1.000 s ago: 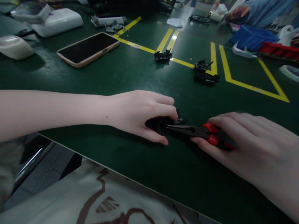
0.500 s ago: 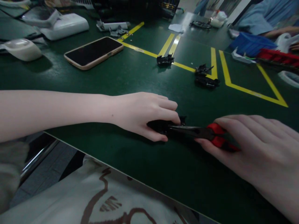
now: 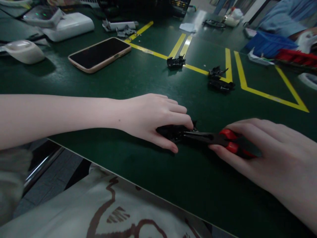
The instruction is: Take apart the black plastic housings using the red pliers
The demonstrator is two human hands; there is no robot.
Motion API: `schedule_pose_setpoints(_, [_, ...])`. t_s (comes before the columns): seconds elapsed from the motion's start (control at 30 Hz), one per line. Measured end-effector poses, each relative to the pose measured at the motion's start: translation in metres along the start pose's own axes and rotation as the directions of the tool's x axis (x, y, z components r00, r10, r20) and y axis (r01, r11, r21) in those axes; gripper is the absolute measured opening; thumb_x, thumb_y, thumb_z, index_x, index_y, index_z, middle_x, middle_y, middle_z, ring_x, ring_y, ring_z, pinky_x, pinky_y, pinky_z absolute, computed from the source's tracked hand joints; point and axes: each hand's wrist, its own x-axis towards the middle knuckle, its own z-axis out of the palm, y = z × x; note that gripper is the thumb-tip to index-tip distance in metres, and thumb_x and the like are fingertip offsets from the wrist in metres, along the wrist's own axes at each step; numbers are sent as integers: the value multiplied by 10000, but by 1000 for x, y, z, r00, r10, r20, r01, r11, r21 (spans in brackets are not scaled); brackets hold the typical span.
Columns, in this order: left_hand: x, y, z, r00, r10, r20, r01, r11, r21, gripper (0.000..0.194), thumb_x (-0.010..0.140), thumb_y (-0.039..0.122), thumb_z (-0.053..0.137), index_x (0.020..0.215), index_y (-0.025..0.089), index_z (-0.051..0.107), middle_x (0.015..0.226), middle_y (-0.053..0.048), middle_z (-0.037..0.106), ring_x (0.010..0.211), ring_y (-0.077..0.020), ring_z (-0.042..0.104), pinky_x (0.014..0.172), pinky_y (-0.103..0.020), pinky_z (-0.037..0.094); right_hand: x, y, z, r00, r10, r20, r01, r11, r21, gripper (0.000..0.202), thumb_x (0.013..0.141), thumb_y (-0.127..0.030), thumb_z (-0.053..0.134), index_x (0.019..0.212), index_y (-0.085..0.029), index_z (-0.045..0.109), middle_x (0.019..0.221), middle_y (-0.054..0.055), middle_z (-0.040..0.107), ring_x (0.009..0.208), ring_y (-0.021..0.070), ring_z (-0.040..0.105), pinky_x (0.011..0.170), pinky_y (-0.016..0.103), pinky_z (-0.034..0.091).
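On the green table, my left hand grips a small black plastic part between thumb and fingers. Much of that part is hidden under the fingers. From the right, my right hand is closed round the red handles of a pair of long-nose pliers. The jaws point left, and their tips meet the black part beside my left fingertips. Whether the jaws bite on it I cannot tell. Farther back lie a similar black piece and a clump of black pieces.
A phone lies behind my left forearm, with a white tape dispenser-like object to its left. Yellow tape lines mark the green table. At back right are a blue bin, red racks and a person's sleeve.
The pliers' jaws look slightly more spread at the handles, and my right hand has shifted a little. My left hand stays on the black part. The view has moved slightly.
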Motion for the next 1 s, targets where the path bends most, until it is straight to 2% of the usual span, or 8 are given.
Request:
schedule_pose_setpoints(0.2, [-1,0,1,999,-38,-23,37,999,-29,569,896,530,634,1339,190,527,1129,-89,697,961,-201,648,824,-278,434,1,-4,-5,1000,-9,-6,9,1000,8,326,918,-490,575,906,-164,585,864,62,653,705,176,568,597,295,390])
schedule_pose_setpoints(0.33, [0,1,1,999,-52,-8,52,998,-30,588,874,540,657,1349,217,531,1105,-77,702,962,-205,648,836,-282,438,1,-7,-11,1000,-3,12,4,999,-35,314,895,-484,606,893,-170,601,869,61,648,708,193,560,599,314,384])
schedule_pose_setpoints(0.6, [0,0,3,1000,-22,-7,22,999,-46,482,881,508,664,1292,259,627,980,-55,688,914,-200,647,750,-279,455,1,-12,-16,996,59,71,-56,997,-51,344,924,-510,531,830,-186,599,811,45,632,689,196,565,581,316,363])
schedule_pose_setpoints(0.8, [-1,-1,5,999,0,-48,-4,997,-83,446,871,474,687,1255,249,666,926,-45,672,854,-189,632,711,-284,453,4,-11,-16,994,26,105,-20,998,-53,380,930,-527,521,772,-186,574,749,45,614,662,186,561,563,306,355])
schedule_pose_setpoints(1.0, [0,0,4,999,-13,-38,7,990,-138,384,870,418,686,1225,273,682,919,-37,668,844,-180,622,728,-277,455,6,-9,-16,997,-33,67,39,995,-91,347,920,-495,553,777,-179,568,739,51,615,656,192,548,558,307,350])
